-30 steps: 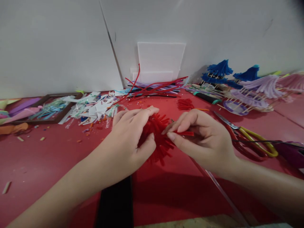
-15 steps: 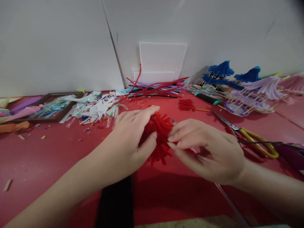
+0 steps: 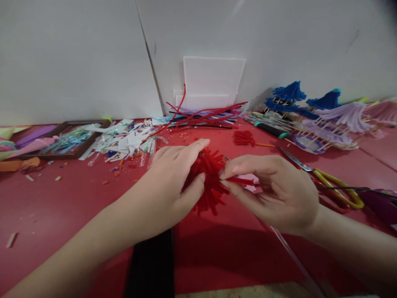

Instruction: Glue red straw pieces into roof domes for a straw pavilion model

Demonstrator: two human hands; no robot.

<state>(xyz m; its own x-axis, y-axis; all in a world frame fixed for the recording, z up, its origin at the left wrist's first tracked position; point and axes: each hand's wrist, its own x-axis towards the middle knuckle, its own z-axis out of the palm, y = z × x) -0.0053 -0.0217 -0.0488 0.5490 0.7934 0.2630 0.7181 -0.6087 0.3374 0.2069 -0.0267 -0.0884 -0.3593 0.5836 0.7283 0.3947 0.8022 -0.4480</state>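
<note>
The left hand (image 3: 173, 182) grasps the fuzzy red pipe-cleaner bundle (image 3: 212, 180) between thumb and fingers, and the right hand (image 3: 273, 192), just beside it, pinches a red pipe-cleaner piece (image 3: 243, 181) at the bundle's near-right edge.

No text, label, brand, number or sign can be read. Faint green marks (image 3: 126, 123) show on the white scraps (image 3: 132, 140) heaped near the tabletop's (image 3: 198, 265) back edge, left of its middle, but they are too small and blurred to make out. Thin dark marks (image 3: 354, 37) on the wall (image 3: 93, 58) behind the back edge form no readable characters.
</note>
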